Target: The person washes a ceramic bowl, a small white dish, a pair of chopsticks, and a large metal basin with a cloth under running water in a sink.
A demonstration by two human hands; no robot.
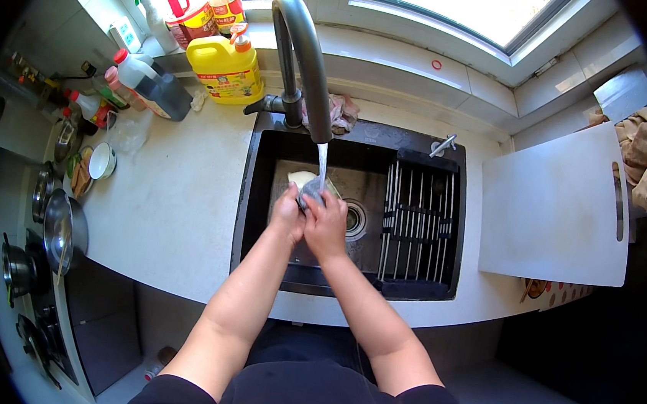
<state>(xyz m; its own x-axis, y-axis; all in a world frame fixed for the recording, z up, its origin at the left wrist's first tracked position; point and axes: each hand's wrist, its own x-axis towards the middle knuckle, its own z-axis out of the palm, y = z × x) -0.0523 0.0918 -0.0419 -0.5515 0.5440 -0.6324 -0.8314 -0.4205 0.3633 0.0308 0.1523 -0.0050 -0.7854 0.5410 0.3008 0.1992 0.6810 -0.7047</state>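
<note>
Both hands are together under the running tap (320, 117), over the left part of the dark sink (262, 204). Between my left hand (289, 213) and my right hand (327, 221) is a grey, soft-looking lump (313, 191), perhaps a scouring pad or cloth. Fingers of both hands curl round it, and water falls onto it. Just beyond my left fingertips shows a pale, rounded thing (300, 178), mostly covered by the lump; its kind is unclear. The round metal drain (355, 220) lies right of my right hand.
A black-framed draining rack (420, 226) spans the sink's right side. A white cutting board (554, 207) stands to the right. Behind the sink's left is a yellow pump jug (227, 70). Left are a white bowl (102, 161), a metal wok (67, 230) and several bottles.
</note>
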